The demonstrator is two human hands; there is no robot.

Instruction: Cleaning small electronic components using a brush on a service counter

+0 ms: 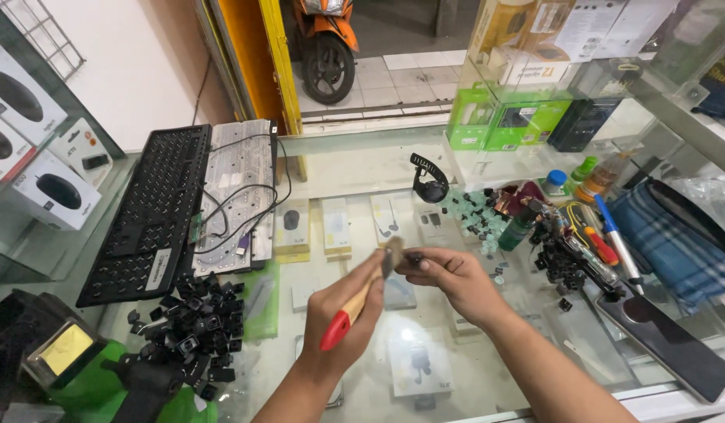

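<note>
My left hand point(340, 317) grips a small brush point(361, 299) with a wooden handle and red end, its bristles raised to the middle of the glass counter point(355, 168). My right hand point(450, 280) pinches a small black keycap point(414, 257) right against the bristles. A pile of black keycaps point(196, 325) lies to the left, below a black keyboard frame point(147, 211) stripped of its keys and its grey backplate point(239, 192) with loose wires.
More black keycaps point(562, 262), translucent switch pieces point(476, 211), a green bottle point(517, 229), screwdrivers point(605, 249) and a blue-capped pen lie at the right. A dark phone point(668, 345), a blue checked cloth point(672, 243), boxed mice at left, green boxes behind, a parked scooter outside.
</note>
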